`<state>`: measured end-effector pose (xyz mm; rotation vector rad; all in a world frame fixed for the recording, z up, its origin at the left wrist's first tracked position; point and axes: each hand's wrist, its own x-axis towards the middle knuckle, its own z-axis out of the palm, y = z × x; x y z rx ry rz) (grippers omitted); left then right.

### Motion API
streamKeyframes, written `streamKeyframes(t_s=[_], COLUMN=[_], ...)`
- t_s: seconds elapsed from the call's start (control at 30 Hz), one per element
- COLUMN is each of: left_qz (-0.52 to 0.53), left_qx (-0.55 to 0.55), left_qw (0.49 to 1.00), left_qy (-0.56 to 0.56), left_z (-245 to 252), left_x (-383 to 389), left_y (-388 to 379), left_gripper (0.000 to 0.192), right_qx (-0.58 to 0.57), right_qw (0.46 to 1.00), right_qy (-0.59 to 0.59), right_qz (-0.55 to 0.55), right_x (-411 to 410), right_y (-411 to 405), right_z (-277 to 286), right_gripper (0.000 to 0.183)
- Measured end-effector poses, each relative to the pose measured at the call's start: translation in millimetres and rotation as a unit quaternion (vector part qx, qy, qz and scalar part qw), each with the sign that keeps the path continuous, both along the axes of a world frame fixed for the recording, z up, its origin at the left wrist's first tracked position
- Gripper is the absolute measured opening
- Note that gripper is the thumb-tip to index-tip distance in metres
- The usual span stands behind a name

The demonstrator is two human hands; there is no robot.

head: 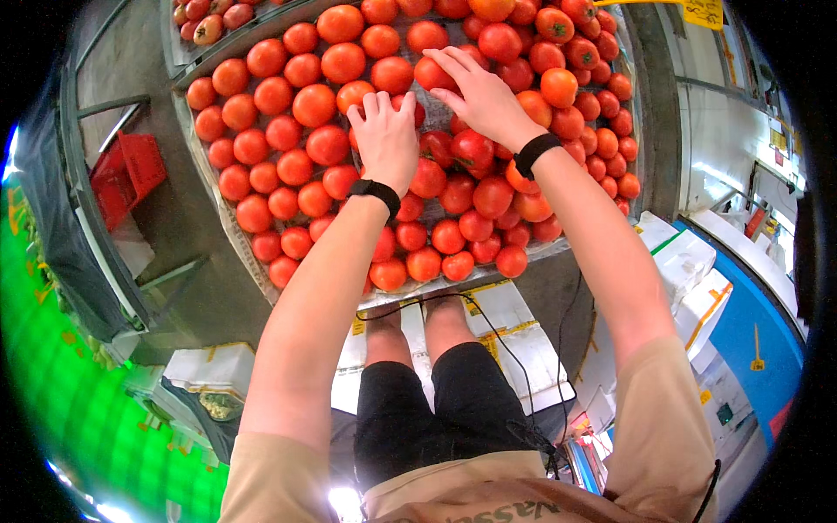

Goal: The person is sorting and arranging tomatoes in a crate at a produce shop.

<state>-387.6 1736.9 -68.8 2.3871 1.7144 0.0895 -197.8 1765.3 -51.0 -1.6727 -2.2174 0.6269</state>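
Red tomatoes cover a wide paper-lined display table, set in loose rows on the left and piled more closely on the right. My left hand lies over tomatoes near the middle, its fingertips at a tomato and at a darker one beside it. Whether it grips either cannot be seen. My right hand reaches in from the right, with its thumb and fingers around a red tomato. Between the two hands a strip of the lining shows. Each wrist wears a black band.
Another tray of tomatoes adjoins at the upper left. A red crate stands left of the table. White foam boxes are around my legs, with more boxes at the right. A black cord hangs by my legs.
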Motion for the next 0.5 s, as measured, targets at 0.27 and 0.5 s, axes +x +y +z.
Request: streamKeyframes(t_s=[0.27, 0.5], left_qz=[0.045, 0.048], left_qx=[0.014, -0.163], left_qw=[0.978, 0.977], left_qy=[-0.205, -0.129], left_z=[9, 12], left_x=[-15, 8], left_y=[-35, -58], left_gripper=[0.034, 0.07], right_qx=[-0.01, -0.036], right_qw=[0.997, 0.998], right_qy=[-0.071, -0.049], right_qz=[0.028, 0.02], right_x=[-6, -11], right_y=[10, -5], right_z=[-11, -1], right_gripper=[0.063, 0.074])
